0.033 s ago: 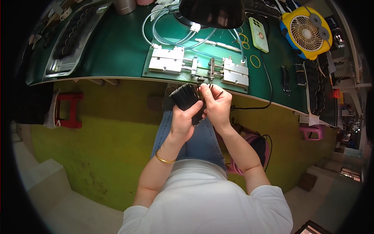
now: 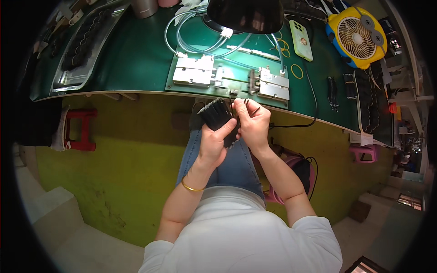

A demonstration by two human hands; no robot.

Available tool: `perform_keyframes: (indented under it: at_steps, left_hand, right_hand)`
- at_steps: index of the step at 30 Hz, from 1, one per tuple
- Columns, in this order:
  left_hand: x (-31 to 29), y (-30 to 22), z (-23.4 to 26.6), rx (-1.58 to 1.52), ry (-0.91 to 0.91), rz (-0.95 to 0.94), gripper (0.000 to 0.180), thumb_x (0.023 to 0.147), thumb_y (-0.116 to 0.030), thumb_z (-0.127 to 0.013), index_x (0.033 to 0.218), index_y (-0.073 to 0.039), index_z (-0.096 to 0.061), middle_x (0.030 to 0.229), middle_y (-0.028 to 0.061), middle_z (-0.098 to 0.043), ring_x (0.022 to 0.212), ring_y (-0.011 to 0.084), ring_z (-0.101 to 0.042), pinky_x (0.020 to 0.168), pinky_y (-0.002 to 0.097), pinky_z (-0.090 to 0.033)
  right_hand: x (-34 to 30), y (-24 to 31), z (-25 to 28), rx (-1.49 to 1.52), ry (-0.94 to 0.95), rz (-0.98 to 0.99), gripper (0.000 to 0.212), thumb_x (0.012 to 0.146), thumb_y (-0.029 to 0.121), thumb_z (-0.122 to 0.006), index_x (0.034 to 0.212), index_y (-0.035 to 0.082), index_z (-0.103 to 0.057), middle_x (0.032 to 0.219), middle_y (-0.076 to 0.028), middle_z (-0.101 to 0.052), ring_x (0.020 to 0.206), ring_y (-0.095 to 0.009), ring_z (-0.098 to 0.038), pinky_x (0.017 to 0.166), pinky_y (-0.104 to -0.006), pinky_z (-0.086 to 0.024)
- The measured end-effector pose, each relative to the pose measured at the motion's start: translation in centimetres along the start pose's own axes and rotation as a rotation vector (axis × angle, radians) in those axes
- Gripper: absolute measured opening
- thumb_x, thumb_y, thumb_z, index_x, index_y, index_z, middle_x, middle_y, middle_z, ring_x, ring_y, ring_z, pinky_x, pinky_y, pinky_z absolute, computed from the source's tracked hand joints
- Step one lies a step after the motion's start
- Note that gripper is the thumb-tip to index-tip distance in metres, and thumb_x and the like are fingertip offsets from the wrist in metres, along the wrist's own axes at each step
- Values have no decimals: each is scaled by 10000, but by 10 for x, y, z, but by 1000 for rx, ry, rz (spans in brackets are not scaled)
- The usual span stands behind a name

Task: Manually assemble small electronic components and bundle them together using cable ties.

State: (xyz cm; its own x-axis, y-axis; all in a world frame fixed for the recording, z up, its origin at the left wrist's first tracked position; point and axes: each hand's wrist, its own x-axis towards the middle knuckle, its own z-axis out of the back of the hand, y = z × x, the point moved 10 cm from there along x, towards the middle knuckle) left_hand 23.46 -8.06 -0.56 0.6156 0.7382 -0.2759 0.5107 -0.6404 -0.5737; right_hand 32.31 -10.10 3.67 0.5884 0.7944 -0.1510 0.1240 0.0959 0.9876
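Observation:
My left hand [image 2: 214,140] is wrapped round a thick bundle of short black wires [image 2: 216,113], their pale ends showing at its upper left and lower edge. Close beside it, my right hand [image 2: 255,125] is closed in a pinch, thumb and forefinger together, with a few thin black wires poking out between its fingers. The fingertips are just in front of a small metal clamping fixture [image 2: 233,84] at the table's edge. That fixture has a silver pneumatic block [image 2: 193,71] on the left and another silver block [image 2: 274,86] on the right. What exactly the fingertips grip is partly hidden.
Clear air hoses [image 2: 175,34] loop behind the fixture, under a black lamp shade [image 2: 246,16]. On the green table [image 2: 132,59] are a metal tray [image 2: 84,54] of black coils, a phone [image 2: 301,40], rubber bands [image 2: 297,71], a pen-like tool [image 2: 255,52] and a yellow fan [image 2: 358,38].
The fixture's two jaws have moved apart, the left one leftward and the right one slightly rightward, and look blurred. Both hands stay in nearly the same place.

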Motion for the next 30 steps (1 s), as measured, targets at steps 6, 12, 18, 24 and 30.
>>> perform_keyframes:
  at_steps: [6,12,18,24,30]
  left_hand:
    - [-15,7,9,123,-95,45,72,802,-12,-546,872,-23,-535,779,49,-569,635,141,-570,576,258,-482]
    - [-26,21,30,81,-107,128,79,823,-43,-536,889,-47,-494,768,31,-523,645,139,-563,584,305,-506]
    - [-33,29,32,69,-95,165,56,803,-40,-566,837,-23,-525,731,53,-552,622,160,-590,572,304,-518]
    - [-37,41,28,167,-88,206,51,808,-44,-552,834,-24,-513,760,41,-529,639,151,-570,569,313,-505]
    - [-42,49,24,204,-88,231,68,785,-23,-565,836,-7,-523,724,62,-551,633,175,-587,578,319,-506]
  right_hand:
    - [-8,32,45,-226,-108,340,320,882,201,-494,610,32,-493,518,32,-429,470,-30,-345,444,-197,-286]
    - [84,98,241,-737,-512,193,423,855,314,-504,546,26,-489,502,-24,-469,476,-106,-433,491,-239,-349]
    - [108,125,238,-1569,-626,438,270,759,327,-607,719,60,-620,734,-98,-594,671,-251,-580,605,-331,-463]
    - [115,110,68,-1305,24,860,181,697,268,-650,781,108,-650,820,-32,-597,813,-194,-543,701,-330,-458]
    - [150,85,45,-1375,317,737,133,700,237,-635,769,126,-661,783,-24,-596,778,-199,-535,698,-328,-452]
